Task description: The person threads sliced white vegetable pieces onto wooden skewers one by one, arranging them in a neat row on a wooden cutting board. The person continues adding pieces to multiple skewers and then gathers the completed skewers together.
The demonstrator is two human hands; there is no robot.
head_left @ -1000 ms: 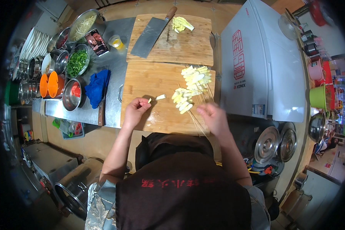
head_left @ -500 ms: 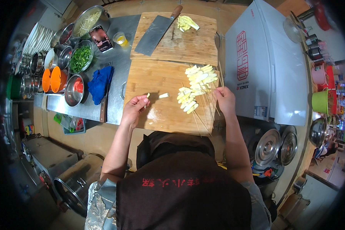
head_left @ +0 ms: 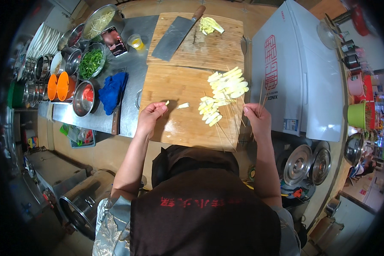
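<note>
The person is standing at the near edge in a dark apron [head_left: 205,200], arms reaching forward, with the two hands well apart. The left hand [head_left: 152,116] is hovering over the left side of the near cutting board [head_left: 164,83], thumb and fingertips pinching a small pale piece [head_left: 167,103]. The right hand [head_left: 258,120] is hanging just past the board's right edge, its fingers closing around a few thin sticks [head_left: 263,99] that are pointing up and away; how many is hard to tell.

A loose chunk [head_left: 183,105] is lying on the board, right of the left hand. Farther right, two groups of pale yellow slices are resting on skewers: a smaller near cluster [head_left: 210,112] and a larger far cluster [head_left: 228,85], bare stick ends trailing toward the right hand.

The pale piece is probably light, firm and a little slippery, so pinching its sides would suit it. The sticks are likely light and stiff but easy to snap, perhaps best held along the shaft, clear of the points.

Beyond, a cleaver [head_left: 173,38] and a cabbage leaf [head_left: 210,25] are lying on the far cutting board [head_left: 226,49].
</note>
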